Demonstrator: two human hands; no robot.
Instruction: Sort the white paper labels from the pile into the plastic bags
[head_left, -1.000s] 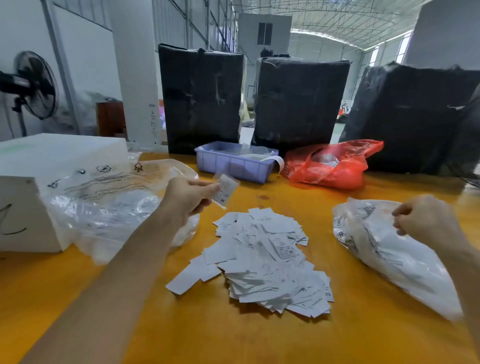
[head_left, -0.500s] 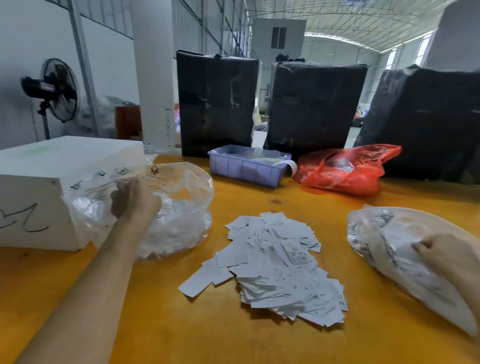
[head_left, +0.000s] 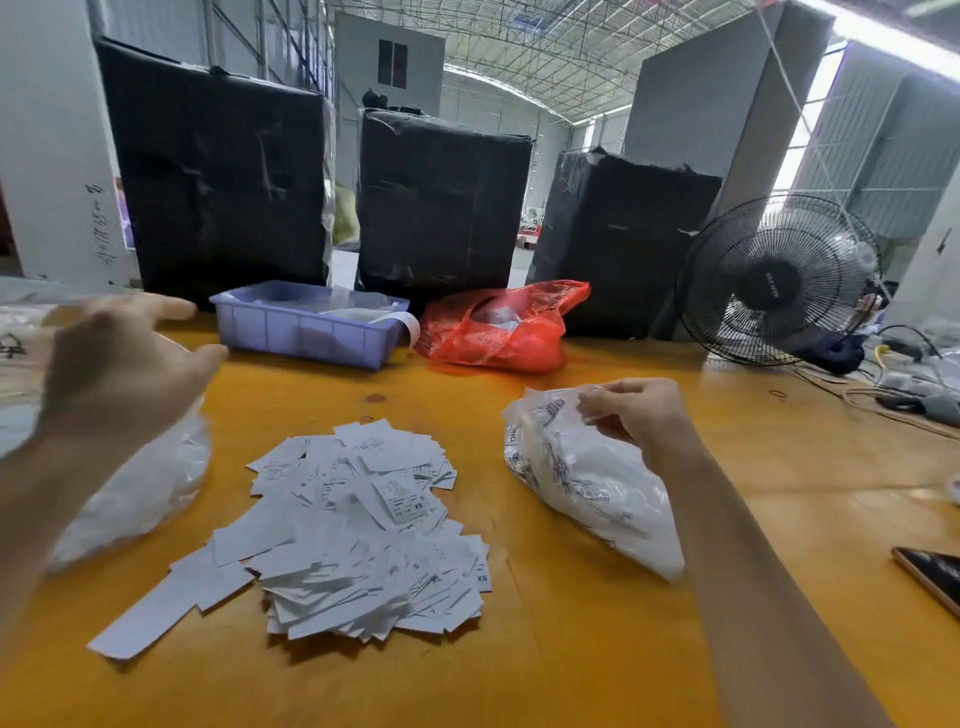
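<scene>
A loose pile of white paper labels (head_left: 358, 530) lies on the yellow table (head_left: 571, 649) in front of me. A clear plastic bag (head_left: 150, 483) with labels inside sits left of the pile. My left hand (head_left: 114, 374) hovers above that bag, blurred, fingers spread and holding nothing. A second clear plastic bag (head_left: 576, 478) full of labels lies right of the pile. My right hand (head_left: 634, 410) pinches the top edge of that bag at its opening.
A lilac plastic bin (head_left: 306, 327) and a red plastic bag (head_left: 498, 327) stand at the back, in front of three black wrapped bales (head_left: 441, 202). A black fan (head_left: 779, 280) and cables are at the back right. A phone (head_left: 930, 577) lies at the right edge.
My left hand has come out of the left bag and opened, the label it held gone. My right hand has moved up to the right bag's mouth. The view has swung right.
</scene>
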